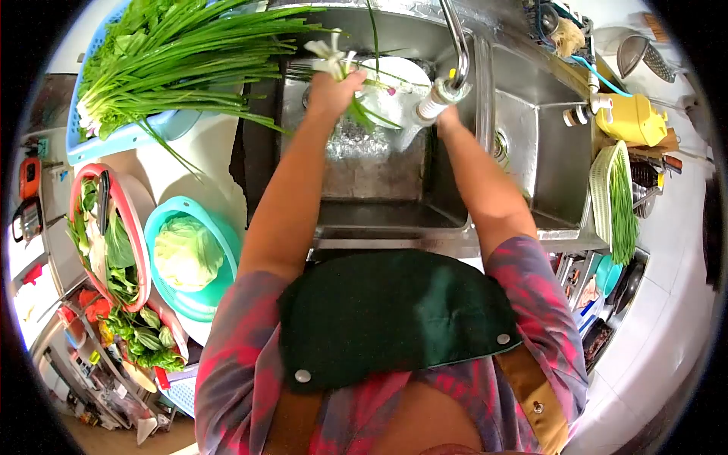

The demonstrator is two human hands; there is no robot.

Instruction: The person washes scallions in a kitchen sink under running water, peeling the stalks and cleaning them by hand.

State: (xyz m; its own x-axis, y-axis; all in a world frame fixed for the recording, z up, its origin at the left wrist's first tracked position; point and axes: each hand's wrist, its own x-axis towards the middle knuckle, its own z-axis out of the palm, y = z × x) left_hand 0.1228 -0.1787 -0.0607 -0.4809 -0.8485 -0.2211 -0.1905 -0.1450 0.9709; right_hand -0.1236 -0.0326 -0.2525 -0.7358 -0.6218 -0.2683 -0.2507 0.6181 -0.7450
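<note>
My left hand is closed around a few green onions over the left sink basin. Their white ends stick up past my fingers, and green leaves trail below. My right hand is beside the white faucet nozzle; the nozzle and glare hide its fingers, so I cannot tell whether it grips anything. Water runs from the nozzle. A round white dish or bowl shows behind it in the basin. A large pile of green onions lies in a blue basket to the left.
A teal basin holds a cabbage. Next to it is a pink-rimmed basin with leafy greens and a knife. The second sink basin is on the right, with a yellow jug and a pale basket beyond.
</note>
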